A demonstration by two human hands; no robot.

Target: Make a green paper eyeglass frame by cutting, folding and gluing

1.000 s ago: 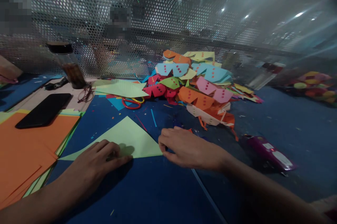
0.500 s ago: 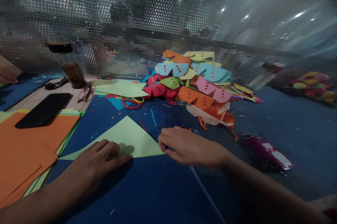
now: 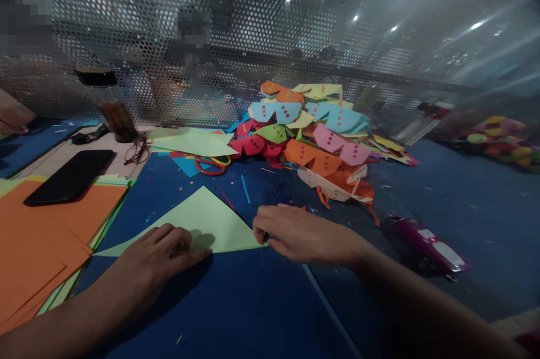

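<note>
A pale green paper (image 3: 202, 215), folded into a triangle, lies on the blue table with its long edge toward me. My left hand (image 3: 162, 249) rests on its left part, fingers curled and thumb stretched along the long edge; no grip on the sheet shows. At the triangle's right corner is my right hand (image 3: 287, 232), its fingers bent together with the thumb below them, closed at the paper's corner.
Orange sheets (image 3: 37, 235) and a black phone (image 3: 70, 177) lie left. Behind are a bottle (image 3: 116, 117), glasses (image 3: 135, 151) and red-handled scissors (image 3: 210, 167). Cut paper shapes (image 3: 312, 148) are heaped centre-right, with a purple object (image 3: 430, 243) beyond. A person's hand (image 3: 14, 111) shows far left.
</note>
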